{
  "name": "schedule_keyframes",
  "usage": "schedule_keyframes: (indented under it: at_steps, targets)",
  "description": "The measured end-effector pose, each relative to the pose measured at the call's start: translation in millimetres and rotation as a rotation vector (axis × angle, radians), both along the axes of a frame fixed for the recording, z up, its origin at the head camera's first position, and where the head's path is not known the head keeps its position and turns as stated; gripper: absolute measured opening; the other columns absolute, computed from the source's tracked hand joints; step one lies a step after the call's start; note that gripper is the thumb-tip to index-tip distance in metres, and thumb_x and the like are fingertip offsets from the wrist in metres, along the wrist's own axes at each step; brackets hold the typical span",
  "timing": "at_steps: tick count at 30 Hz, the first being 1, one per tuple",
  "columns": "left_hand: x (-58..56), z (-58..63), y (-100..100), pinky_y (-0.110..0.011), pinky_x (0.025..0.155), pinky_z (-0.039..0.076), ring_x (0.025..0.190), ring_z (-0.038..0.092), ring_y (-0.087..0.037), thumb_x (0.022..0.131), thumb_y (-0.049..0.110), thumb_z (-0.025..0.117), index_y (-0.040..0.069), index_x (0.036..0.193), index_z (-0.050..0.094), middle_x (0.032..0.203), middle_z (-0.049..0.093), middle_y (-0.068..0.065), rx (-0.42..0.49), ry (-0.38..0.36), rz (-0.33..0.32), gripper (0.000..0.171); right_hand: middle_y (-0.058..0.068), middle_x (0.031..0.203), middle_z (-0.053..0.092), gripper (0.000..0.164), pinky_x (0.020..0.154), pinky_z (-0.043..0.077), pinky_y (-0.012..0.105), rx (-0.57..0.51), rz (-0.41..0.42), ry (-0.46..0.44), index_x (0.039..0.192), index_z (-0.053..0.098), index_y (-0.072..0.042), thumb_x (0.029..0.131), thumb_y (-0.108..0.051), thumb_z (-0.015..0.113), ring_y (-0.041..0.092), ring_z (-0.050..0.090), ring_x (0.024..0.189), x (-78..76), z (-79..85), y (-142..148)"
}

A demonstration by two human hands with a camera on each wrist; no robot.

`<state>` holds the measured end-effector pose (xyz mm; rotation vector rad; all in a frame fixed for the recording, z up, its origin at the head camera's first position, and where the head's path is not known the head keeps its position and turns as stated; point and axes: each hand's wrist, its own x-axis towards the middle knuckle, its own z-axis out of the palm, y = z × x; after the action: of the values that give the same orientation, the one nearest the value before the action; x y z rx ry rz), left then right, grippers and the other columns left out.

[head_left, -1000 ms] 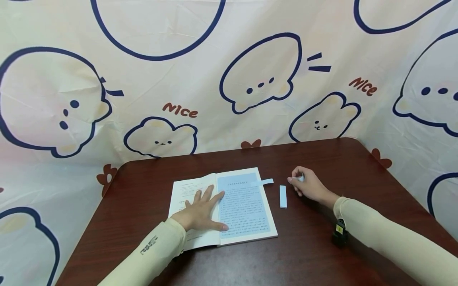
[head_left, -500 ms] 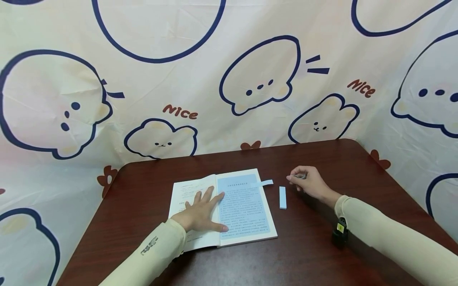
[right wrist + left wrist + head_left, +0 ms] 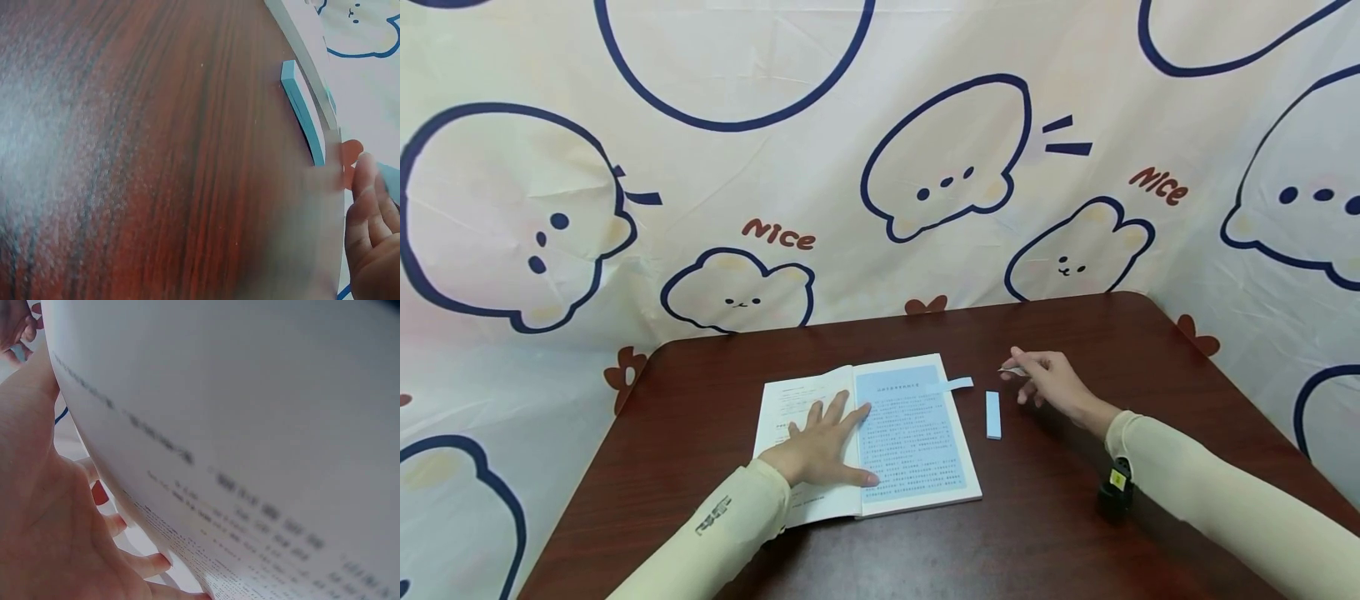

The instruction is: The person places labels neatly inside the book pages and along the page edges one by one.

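An open book [image 3: 917, 500] lies on the table with a pale blue text panel on its right page. My left hand [image 3: 816, 450] rests spread over the left page and the fold, thumb and fingertips reaching the right page. In the left wrist view, the white page [image 3: 206, 394] curves up beside the palm. My right hand [image 3: 1052, 383], raised right of the book, pinches a light-blue paper strip [image 3: 390, 178] between thumb and fingers, partly hidden by them. Another blue strip [image 3: 958, 383] sticks out past the right page's edge. A narrow stack of blue strips [image 3: 993, 415] lies between book and right hand.
The dark red-brown wooden table [image 3: 1045, 533] has rounded back corners. A pale cloth [image 3: 835, 183] with cartoon outlines hangs behind and along the sides. A black device [image 3: 1116, 487] is strapped at the right wrist.
My right hand has shifted its fingers around the blue strip, and the strip has turned in the pinch. The left hand, book and stack of strips have stayed in place.
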<state>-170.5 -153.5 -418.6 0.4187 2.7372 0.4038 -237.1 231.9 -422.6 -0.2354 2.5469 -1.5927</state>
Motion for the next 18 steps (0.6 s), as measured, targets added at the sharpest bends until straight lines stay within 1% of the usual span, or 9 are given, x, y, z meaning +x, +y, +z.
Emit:
schedule_keyframes:
  at_steps: [4, 7, 10, 13, 15, 18]
  targets:
    - [0.2, 0.5, 0.1, -0.086, 0.107, 0.016, 0.154, 0.009, -0.055, 0.070, 0.070, 0.080, 0.031, 0.161, 0.027, 0.172, 0.006, -0.014, 0.002, 0.001, -0.001, 0.112, 0.026, 0.123, 0.070, 0.066, 0.059, 0.054, 0.031, -0.013, 0.024, -0.020, 0.130, 0.064, 0.004, 0.108, -0.052, 0.035, 0.016, 0.070, 0.066, 0.7, 2.4, 0.8]
    - [0.5, 0.7, 0.1, -0.085, 0.107, 0.016, 0.154, 0.009, -0.055, 0.070, 0.070, 0.079, 0.031, 0.161, 0.028, 0.172, 0.006, -0.014, 0.000, 0.001, -0.003, 0.112, 0.027, 0.128, 0.067, 0.064, 0.060, 0.055, 0.030, -0.027, 0.044, -0.045, 0.134, 0.062, 0.003, 0.109, -0.049, 0.034, 0.014, 0.071, 0.069, 1.7, 3.6, 1.5]
    - [0.3, 0.8, 0.0, -0.086, 0.107, 0.016, 0.154, 0.009, -0.055, 0.070, 0.070, 0.079, 0.031, 0.161, 0.027, 0.172, 0.006, -0.014, -0.001, 0.002, -0.006, 0.111, 0.027, 0.131, 0.065, 0.052, 0.062, 0.056, 0.029, -0.024, 0.064, -0.063, 0.137, 0.060, 0.002, 0.110, -0.038, 0.040, 0.013, 0.072, 0.074, 3.6, 5.5, 2.0]
    - [0.3, 1.0, -0.1, -0.086, 0.106, 0.016, 0.153, 0.010, -0.055, 0.070, 0.070, 0.079, 0.031, 0.161, 0.027, 0.172, 0.005, -0.014, -0.002, 0.003, -0.011, 0.111, 0.028, 0.130, 0.066, 0.039, 0.065, 0.058, 0.028, 0.004, 0.084, -0.052, 0.138, 0.059, 0.001, 0.107, -0.021, 0.050, 0.015, 0.073, 0.079, 5.9, 7.4, 2.2]
    - [0.1, 1.1, 0.0, -0.086, 0.106, 0.016, 0.153, 0.010, -0.055, 0.071, 0.070, 0.079, 0.031, 0.161, 0.027, 0.172, 0.005, -0.014, -0.001, 0.002, -0.013, 0.111, 0.028, 0.127, 0.067, 0.036, 0.066, 0.058, 0.028, 0.021, 0.095, -0.035, 0.137, 0.059, 0.002, 0.104, -0.012, 0.054, 0.019, 0.073, 0.082, 7.4, 8.3, 1.9]
    - [0.0, 1.0, 0.0, -0.086, 0.106, 0.016, 0.154, 0.009, -0.055, 0.071, 0.070, 0.079, 0.031, 0.161, 0.027, 0.172, 0.005, -0.014, -0.001, 0.000, -0.012, 0.111, 0.028, 0.122, 0.069, 0.034, 0.067, 0.058, 0.028, 0.026, 0.089, -0.012, 0.136, 0.059, 0.001, 0.102, -0.007, 0.057, 0.023, 0.072, 0.082, 9.4, 8.0, 1.1]
